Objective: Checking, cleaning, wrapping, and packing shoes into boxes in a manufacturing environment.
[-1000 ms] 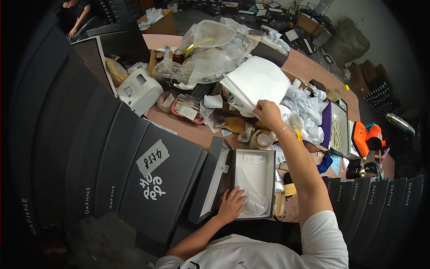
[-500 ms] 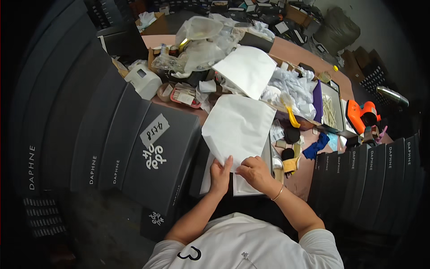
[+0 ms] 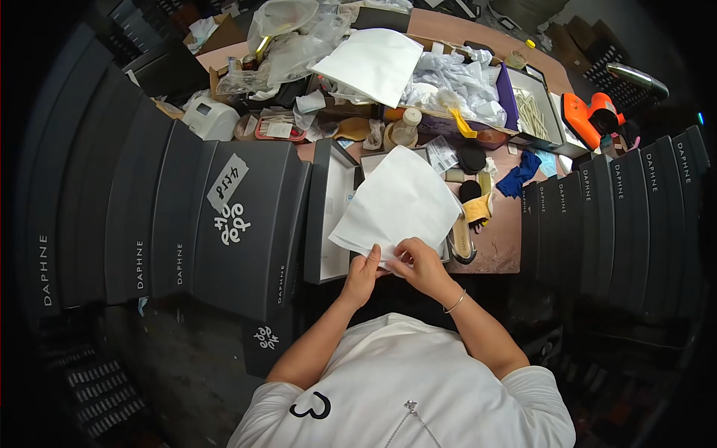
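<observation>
A white sheet [image 3: 399, 198], thin paper or cloth, is held at its near edge by both hands. My left hand [image 3: 362, 276] pinches its near corner with the thumb on top. Just to the right, my right hand [image 3: 420, 265] grips the same edge between bent fingers and thumb. Beneath the sheet lies an open dark shoebox [image 3: 329, 213] with a white inside, its middle mostly covered. Right of the box rests a shoe [image 3: 463, 243] with a pale insole, partly hidden by the sheet.
Dark shoeboxes stand stacked at left [image 3: 250, 231] and right [image 3: 590, 224]. Behind lie more white sheets [image 3: 373, 63], a purple-edged box [image 3: 508, 97] of crumpled plastic, a tray of sticks [image 3: 530, 116], an orange tool [image 3: 586, 119], a blue cloth [image 3: 517, 175] and a jar [image 3: 405, 127].
The view has shifted, so the table sits higher in the picture. The white sheet has come down lower over the box, showing the jar behind it. Both hands still hold its near edge.
</observation>
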{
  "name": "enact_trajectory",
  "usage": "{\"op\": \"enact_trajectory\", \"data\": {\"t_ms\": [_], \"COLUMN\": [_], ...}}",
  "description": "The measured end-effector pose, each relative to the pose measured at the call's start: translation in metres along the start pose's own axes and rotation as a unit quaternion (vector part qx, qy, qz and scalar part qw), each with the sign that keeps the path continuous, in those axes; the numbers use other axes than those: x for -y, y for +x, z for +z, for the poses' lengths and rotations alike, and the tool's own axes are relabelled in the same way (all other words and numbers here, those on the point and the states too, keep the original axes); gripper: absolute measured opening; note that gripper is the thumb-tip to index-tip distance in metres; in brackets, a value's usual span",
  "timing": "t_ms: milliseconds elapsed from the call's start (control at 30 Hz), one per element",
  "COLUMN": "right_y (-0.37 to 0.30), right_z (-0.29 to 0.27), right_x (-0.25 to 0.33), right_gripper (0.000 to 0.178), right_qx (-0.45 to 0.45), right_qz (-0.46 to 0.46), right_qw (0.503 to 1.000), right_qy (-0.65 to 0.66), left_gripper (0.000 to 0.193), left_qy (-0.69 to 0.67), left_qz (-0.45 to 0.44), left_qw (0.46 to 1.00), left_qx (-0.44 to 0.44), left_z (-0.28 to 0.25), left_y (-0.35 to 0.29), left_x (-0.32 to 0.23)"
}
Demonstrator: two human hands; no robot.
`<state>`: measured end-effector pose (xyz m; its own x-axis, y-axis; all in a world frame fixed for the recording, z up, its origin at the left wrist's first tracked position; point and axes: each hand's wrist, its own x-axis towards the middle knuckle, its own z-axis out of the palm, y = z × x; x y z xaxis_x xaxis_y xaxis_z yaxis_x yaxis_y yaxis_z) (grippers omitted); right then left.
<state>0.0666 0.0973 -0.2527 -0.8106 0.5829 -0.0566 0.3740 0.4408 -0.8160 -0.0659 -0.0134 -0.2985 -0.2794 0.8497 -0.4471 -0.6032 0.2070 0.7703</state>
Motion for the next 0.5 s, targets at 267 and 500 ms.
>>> {"op": "enact_trajectory", "data": {"t_ms": [267,500], "right_y": [0.008,0.031], "right_z": [0.005,-0.023], "right_x": [0.012,0.01], "right_gripper": [0.016,0.009], "right_qx": [0.003,-0.101], "right_qz": [-0.041,0.004], "right_qw": [0.994,0.993], "right_qy": [-0.102,-0.063], "left_gripper": [0.059,0.042], "left_qy": [0.226,0.072], "left_qz": [-0.016,0.033], "left_qw": [0.974,0.988], "left_qx": [0.007,-0.129], "left_z": [-0.025,-0.031], "left_y": [-0.007,-0.022], "left_x": [0.01,0.013]}}
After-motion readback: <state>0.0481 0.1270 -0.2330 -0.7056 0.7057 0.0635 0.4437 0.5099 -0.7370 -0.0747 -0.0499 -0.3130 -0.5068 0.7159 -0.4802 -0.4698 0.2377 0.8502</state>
